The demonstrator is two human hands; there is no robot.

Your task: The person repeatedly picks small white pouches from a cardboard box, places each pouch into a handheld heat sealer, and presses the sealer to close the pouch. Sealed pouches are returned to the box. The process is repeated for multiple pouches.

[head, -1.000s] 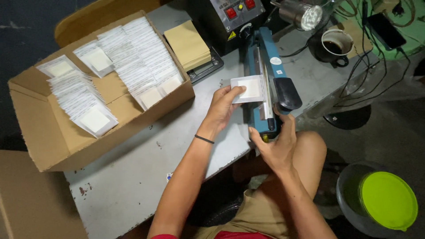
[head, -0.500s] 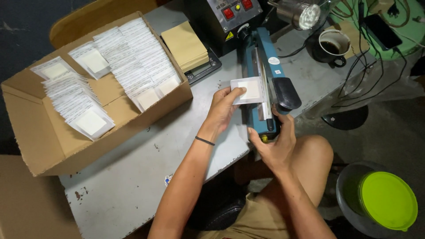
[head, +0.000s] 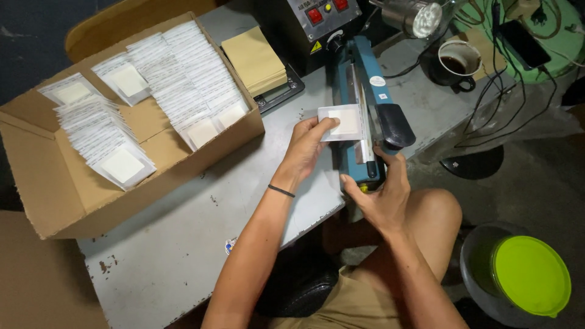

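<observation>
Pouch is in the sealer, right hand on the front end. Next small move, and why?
Probably press the blue heat sealer's arm down. The left hand holds the small white pouch with its edge across the sealing bar, and the right hand already grips the sealer's front end. The arm looks not fully closed.

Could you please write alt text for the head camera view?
The left hand holds a small white pouch in a blue heat sealer, the right hand at its near end. A cardboard box of pouches sits left on the grey table.
</observation>
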